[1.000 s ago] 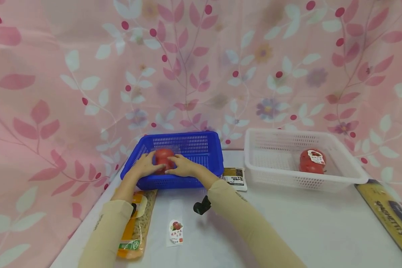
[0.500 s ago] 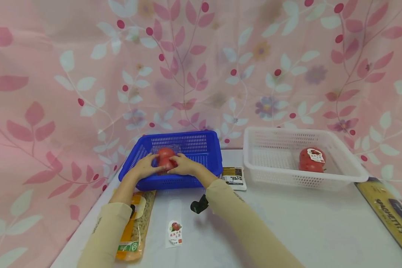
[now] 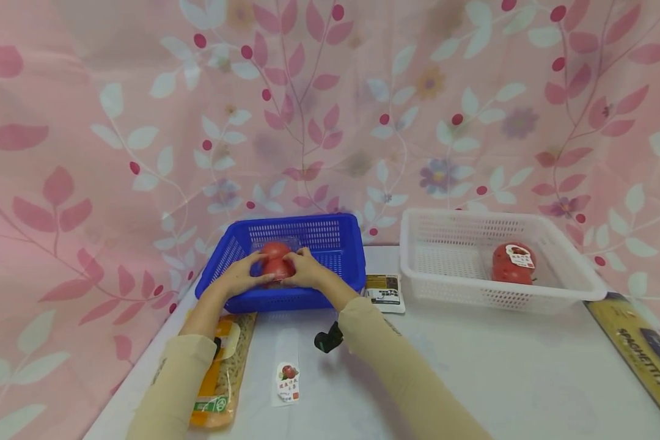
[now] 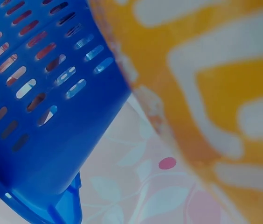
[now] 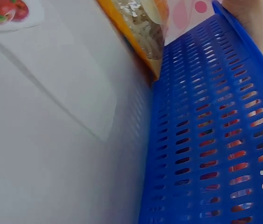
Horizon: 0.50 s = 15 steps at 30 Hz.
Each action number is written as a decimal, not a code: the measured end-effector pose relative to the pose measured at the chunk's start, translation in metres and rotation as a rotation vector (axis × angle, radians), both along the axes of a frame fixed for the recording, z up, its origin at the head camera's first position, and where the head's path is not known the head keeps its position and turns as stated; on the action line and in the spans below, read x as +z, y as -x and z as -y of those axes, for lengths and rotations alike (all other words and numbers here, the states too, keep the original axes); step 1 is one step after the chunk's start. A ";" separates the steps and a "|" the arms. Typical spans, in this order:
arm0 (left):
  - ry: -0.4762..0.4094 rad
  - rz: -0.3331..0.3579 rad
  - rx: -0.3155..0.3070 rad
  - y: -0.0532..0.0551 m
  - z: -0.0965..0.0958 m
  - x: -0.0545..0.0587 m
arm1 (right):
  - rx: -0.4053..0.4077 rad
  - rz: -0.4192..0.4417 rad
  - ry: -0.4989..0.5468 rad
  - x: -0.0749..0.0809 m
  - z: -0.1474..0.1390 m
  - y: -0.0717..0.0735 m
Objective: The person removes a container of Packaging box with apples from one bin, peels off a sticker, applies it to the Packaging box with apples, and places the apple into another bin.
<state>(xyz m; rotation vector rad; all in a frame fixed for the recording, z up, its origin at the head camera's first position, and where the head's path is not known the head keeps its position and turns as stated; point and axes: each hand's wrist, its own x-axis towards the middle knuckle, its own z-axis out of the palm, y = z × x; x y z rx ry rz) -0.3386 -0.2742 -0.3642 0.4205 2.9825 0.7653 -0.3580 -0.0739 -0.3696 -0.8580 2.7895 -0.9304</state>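
Observation:
Two red, apple-like fruits sit one behind the other in the left part of a blue slotted basket, with clear plastic showing around them. My left hand grips them from the left, thumb toward the front and fingers curved over the side. From the right, my right hand holds the same fruits with curved fingers. Both hands reach over the basket's front rim. In the wrist views only the basket's outer wall and the red behind its slots show; the fingertips are hidden there.
A white basket on the right holds a red labelled pack. An orange food bag lies under my left forearm. A clear strip with an apple sticker, a small packet and a spaghetti pack lie on the table.
The red fruits and both hands have shifted slightly to the right inside the blue basket. More of the front fruit shows between the fingers now. The baskets stay put.

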 end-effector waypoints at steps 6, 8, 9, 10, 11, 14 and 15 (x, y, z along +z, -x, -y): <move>0.006 -0.025 -0.024 0.000 0.000 -0.001 | 0.014 -0.021 -0.030 -0.005 0.001 0.004; 0.007 -0.029 -0.026 -0.001 0.001 -0.001 | 0.021 -0.009 -0.026 -0.006 0.002 0.004; 0.005 -0.030 -0.027 -0.001 0.002 -0.001 | 0.025 -0.007 -0.019 -0.006 0.002 0.004; 0.005 -0.034 -0.029 -0.001 0.002 -0.001 | 0.029 -0.008 -0.016 -0.005 0.002 0.004; 0.003 -0.034 -0.028 -0.001 0.002 -0.002 | 0.031 -0.009 -0.012 -0.005 0.002 0.004; -0.003 -0.031 -0.028 0.000 0.002 -0.001 | 0.042 -0.019 -0.015 -0.005 0.002 0.005; -0.004 -0.033 -0.028 0.000 0.002 -0.001 | 0.042 -0.023 -0.018 -0.004 0.002 0.005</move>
